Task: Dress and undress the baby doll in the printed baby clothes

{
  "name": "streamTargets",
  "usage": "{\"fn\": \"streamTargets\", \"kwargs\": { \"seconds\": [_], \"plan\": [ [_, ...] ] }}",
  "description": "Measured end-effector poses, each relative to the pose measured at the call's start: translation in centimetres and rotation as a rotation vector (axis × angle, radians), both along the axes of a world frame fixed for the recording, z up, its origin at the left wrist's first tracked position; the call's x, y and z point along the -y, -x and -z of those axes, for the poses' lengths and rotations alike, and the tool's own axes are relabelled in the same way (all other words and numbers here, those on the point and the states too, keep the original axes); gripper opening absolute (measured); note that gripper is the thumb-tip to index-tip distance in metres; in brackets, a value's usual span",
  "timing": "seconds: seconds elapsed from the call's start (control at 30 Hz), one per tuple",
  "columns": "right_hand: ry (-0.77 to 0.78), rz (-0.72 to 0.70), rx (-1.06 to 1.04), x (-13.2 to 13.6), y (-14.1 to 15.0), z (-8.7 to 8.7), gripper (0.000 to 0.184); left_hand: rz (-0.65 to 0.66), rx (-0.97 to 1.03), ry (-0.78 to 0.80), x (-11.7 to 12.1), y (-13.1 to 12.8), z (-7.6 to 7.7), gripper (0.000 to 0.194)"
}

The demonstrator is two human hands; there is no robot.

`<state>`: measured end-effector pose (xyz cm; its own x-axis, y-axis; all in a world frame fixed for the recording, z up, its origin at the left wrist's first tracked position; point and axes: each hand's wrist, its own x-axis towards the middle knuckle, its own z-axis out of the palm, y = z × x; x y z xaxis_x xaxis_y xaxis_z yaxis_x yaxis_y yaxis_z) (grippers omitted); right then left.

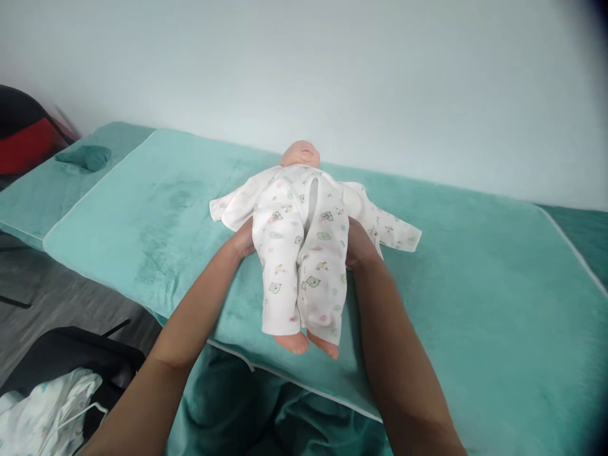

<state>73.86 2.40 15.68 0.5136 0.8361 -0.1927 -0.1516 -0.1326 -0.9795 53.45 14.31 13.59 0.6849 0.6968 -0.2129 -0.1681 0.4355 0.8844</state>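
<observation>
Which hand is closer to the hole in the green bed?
Left. The left hand is at the side of the doll nearer the hole; the right hand is on the other side, farther away.

Taking the doll [311, 244] as the clock's centre, there are two hands: one left hand [246, 237] at nine, one right hand [357, 244] at three. The doll is one, with one head [301, 153] at twelve and two feet [292, 343] at six. Its clothes count as one top [356, 199] with two sleeves [399, 234], plus one pair of trousers [320, 259]. Beneath lies one padded table [475, 304] with one hole [85, 158] between nine and ten. Chairs [42, 354] total two; the cloth [52, 411] at eight, partly cut off, may be one piece or several.
</observation>
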Motion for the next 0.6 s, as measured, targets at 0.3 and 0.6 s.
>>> {"fn": "streamTargets", "kwargs": {
  "seconds": [0.3,0.6],
  "plan": [
    [-0.074,-0.015,-0.119,-0.5,-0.6,1.0,0.031,0.013,-0.011,0.047,0.0,0.0,0.2,0.042],
    [-0.147,-0.216,-0.284,-1.0,-1.6,1.5,0.030,0.051,-0.018,0.089,0.4,0.3,-0.8,0.019]
  ]
}}
